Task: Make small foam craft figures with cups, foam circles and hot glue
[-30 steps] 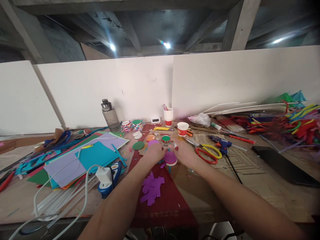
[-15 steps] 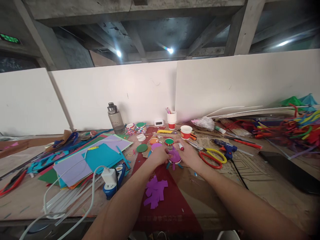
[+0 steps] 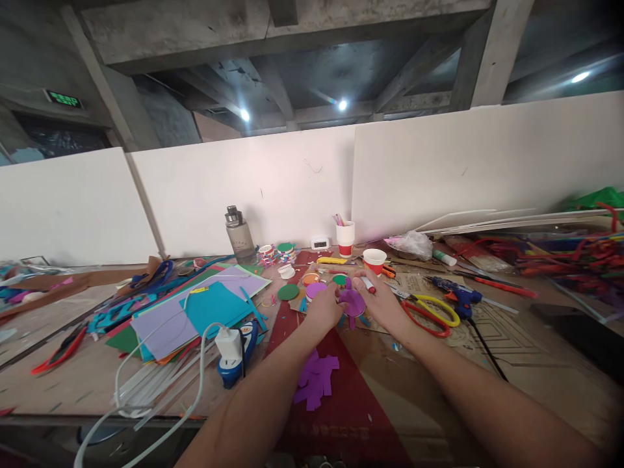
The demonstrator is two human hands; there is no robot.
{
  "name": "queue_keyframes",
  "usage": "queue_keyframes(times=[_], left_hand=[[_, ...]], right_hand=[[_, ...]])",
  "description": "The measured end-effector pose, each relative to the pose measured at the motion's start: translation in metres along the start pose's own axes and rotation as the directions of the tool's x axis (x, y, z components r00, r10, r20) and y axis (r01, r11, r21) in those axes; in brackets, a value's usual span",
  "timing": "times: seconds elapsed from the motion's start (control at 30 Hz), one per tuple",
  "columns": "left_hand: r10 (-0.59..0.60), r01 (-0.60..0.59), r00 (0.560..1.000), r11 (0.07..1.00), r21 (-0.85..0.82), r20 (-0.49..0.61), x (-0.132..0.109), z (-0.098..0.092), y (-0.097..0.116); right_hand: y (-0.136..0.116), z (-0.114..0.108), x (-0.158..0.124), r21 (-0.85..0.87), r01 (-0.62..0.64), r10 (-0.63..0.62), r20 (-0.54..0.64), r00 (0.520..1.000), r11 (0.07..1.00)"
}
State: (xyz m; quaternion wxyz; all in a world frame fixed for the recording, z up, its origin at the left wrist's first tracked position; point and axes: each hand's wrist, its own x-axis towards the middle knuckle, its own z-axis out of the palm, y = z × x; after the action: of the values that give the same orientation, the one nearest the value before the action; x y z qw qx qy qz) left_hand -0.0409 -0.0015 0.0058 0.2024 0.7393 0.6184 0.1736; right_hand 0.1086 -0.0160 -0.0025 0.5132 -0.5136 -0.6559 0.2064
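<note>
A small round purple paper craft with purple and blue strips sticking out at its edge lies between my hands. My left hand has its fingers bent together at the craft's left edge; their tips are partly hidden. Tucked in my right hand is a marker with a red end, while the fingers reach to the craft's right side. Just behind sits a green-topped round piece. Left of it are a purple disc, an orange-topped piece and a green disc.
Purple paper strips lie on the red sheet in front. Scissors and a blue glue gun are at right. Behind stand a paper cup, stacked cups and a bottle. Coloured sheets and a power strip occupy the left.
The view has turned a little left, so everything appears shifted right. Both hands stay around the purple craft, and the marker is still in my right hand.
</note>
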Motion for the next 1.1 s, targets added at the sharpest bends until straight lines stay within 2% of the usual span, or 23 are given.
queue_keyframes(times=[0.23, 0.33, 0.4, 0.47, 0.57, 0.67, 0.77, 0.9, 1.03, 1.1], left_hand=[[0.007, -0.013, 0.999, 0.992, -0.124, -0.053, 0.002, 0.009, -0.004], [0.031, -0.065, 0.991, 0.962, -0.264, -0.130, 0.005, 0.011, -0.002], [0.026, -0.110, 0.978, 0.906, -0.410, -0.205, 0.007, 0.010, 0.001], [-0.004, -0.152, 0.967, 0.790, -0.594, -0.253, 0.009, 0.007, 0.005], [-0.050, -0.149, 0.977, 0.531, -0.834, -0.206, 0.009, -0.002, 0.009], [0.040, -0.114, 0.993, 0.318, -0.941, -0.107, 0.006, -0.011, 0.012], [0.064, -0.070, 0.996, 0.206, -0.976, -0.058, 0.005, -0.014, 0.012], [0.057, -0.074, 0.996, 0.151, -0.986, -0.066, 0.006, -0.010, 0.012], [0.079, -0.179, 0.983, 0.181, -0.967, -0.168, 0.010, -0.003, 0.011], [0.092, -0.201, 0.978, 0.207, -0.957, -0.185, 0.009, 0.000, 0.012]], right_hand=[[0.001, -0.001, -0.001, -0.003, -0.023, 0.023, 0.027, 0.999, 1.000], [0.000, -0.005, 0.000, 0.016, -0.019, 0.019, 0.036, 0.999, 1.000], [0.000, -0.007, 0.002, 0.084, -0.001, 0.000, 0.019, 1.000, 0.996], [-0.002, -0.010, 0.004, 0.194, 0.006, 0.001, -0.039, 0.999, 0.981], [-0.005, -0.014, 0.009, 0.369, 0.032, 0.027, -0.153, 0.988, 0.929], [-0.010, -0.019, 0.014, 0.513, 0.059, 0.063, -0.218, 0.974, 0.856], [-0.015, -0.022, 0.016, 0.620, 0.052, 0.117, -0.228, 0.967, 0.783], [-0.016, -0.023, 0.018, 0.595, 0.043, 0.122, -0.235, 0.964, 0.802], [-0.011, -0.017, 0.020, 0.490, 0.065, 0.045, -0.209, 0.977, 0.869], [-0.006, -0.013, 0.020, 0.435, 0.049, 0.035, -0.185, 0.982, 0.899]])
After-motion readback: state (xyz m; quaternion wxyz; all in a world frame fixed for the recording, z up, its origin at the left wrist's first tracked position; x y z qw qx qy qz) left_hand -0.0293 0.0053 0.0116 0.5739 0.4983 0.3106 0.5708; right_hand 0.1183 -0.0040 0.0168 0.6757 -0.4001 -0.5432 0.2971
